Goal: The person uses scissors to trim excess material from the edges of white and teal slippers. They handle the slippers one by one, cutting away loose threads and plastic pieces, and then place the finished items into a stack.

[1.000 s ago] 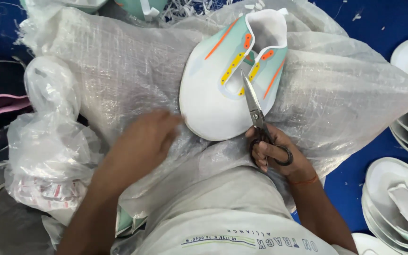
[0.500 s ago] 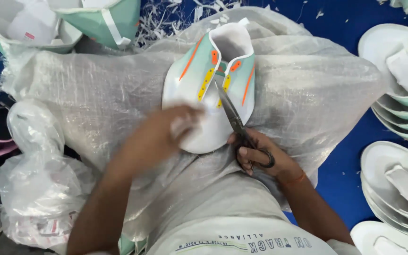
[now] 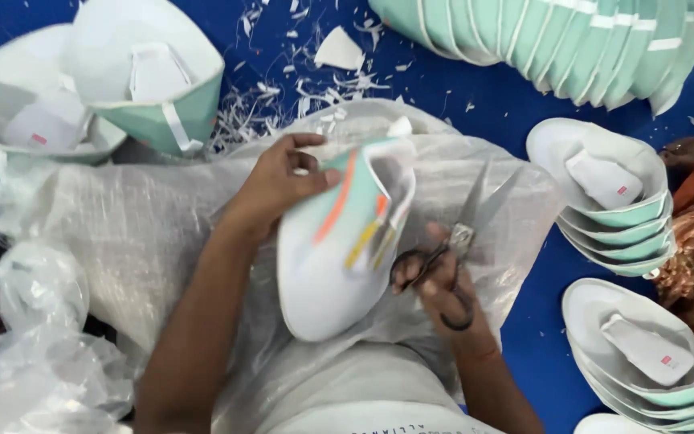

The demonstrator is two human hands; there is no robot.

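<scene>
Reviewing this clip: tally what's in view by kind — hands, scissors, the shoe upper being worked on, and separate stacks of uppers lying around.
Hands: 2, left hand and right hand
Scissors: 1
Shoe upper in hand: 1
Stacks of uppers: 4, top left, top right, right, lower right
Total: 8

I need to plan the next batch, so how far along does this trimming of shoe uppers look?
Done, it seems: white offcuts litter the blue floor, and stacks of uppers sit to the right, though which piles are finished I cannot tell. In hand: the left hand holds one upper while the right hand has open scissors beside it. Left: this piece, perhaps more.
</scene>
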